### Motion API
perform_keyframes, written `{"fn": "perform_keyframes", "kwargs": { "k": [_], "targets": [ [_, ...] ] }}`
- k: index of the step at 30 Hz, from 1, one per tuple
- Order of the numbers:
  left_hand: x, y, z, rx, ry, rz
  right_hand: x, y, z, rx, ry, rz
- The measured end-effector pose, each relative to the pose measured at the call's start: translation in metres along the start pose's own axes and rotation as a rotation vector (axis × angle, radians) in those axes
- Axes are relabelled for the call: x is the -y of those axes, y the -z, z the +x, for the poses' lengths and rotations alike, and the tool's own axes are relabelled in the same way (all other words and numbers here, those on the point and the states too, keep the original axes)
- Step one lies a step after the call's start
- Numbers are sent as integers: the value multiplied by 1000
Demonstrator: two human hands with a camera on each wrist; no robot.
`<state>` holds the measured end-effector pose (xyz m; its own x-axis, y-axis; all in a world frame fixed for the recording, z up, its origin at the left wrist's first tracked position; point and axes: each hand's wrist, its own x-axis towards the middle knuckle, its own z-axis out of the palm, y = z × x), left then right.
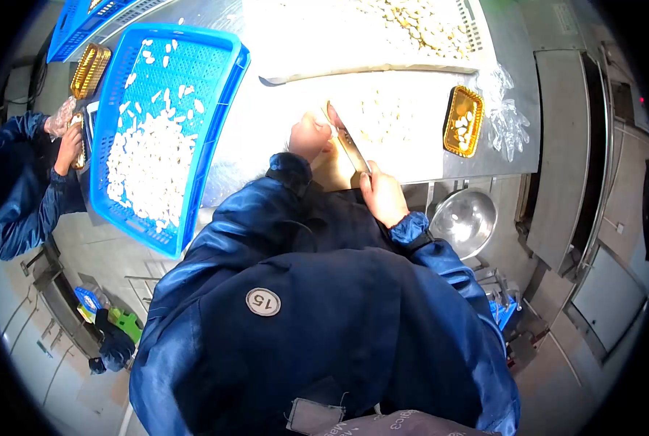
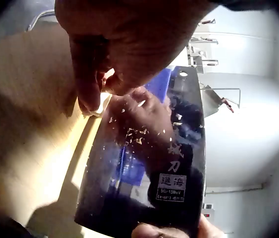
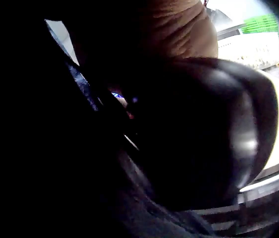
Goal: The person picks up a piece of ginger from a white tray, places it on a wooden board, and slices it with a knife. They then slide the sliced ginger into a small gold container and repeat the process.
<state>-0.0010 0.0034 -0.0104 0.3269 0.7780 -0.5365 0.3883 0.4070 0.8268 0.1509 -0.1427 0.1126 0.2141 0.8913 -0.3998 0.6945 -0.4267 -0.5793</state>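
Observation:
My right hand [image 1: 382, 195] grips the black handle [image 3: 203, 134] of a broad cleaver [image 1: 350, 147]. Its dark blade [image 2: 149, 163] stands edge-down on a wooden chopping board [image 2: 30, 124] and is flecked with pale crumbs. My left hand [image 1: 311, 134] sits just left of the blade, with fingers [image 2: 87, 74] curled down on a small pale piece [image 2: 102, 102] at the board's surface. The blade reflects those fingers. Most of the right wrist view is dark, with the hand [image 3: 179, 29] at the top.
A blue crate [image 1: 215, 116] of pale cut pieces stands at the left on the steel table [image 1: 266, 123]. A gold foil tray [image 1: 462, 120] with a few pieces lies at the right, a steel bowl [image 1: 464, 218] below it. Another person [image 1: 26, 182] in blue works at far left.

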Motion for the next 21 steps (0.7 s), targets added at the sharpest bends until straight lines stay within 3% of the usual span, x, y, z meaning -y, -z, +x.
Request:
{"fn": "perform_keyframes", "kwargs": {
  "k": [3, 6, 11, 16, 18, 21],
  "targets": [
    [13, -1, 5, 8, -40, -82, 0, 8, 2, 13, 12, -71],
    [-30, 2, -18, -63, -17, 11, -3, 21, 4, 43, 34, -106],
    [-44, 3, -25, -75, 46, -25, -9, 33, 10, 87, 94, -133],
    [-26, 1, -17, -51, 51, -58, -17, 18, 18, 148, 89, -160],
    [-26, 0, -14, -55, 37, -79, -19, 6, 25, 110, 83, -105],
    [-31, 11, -6, 6, 80, 176, -29, 10, 32, 66, 32, 93]
  ]
}}
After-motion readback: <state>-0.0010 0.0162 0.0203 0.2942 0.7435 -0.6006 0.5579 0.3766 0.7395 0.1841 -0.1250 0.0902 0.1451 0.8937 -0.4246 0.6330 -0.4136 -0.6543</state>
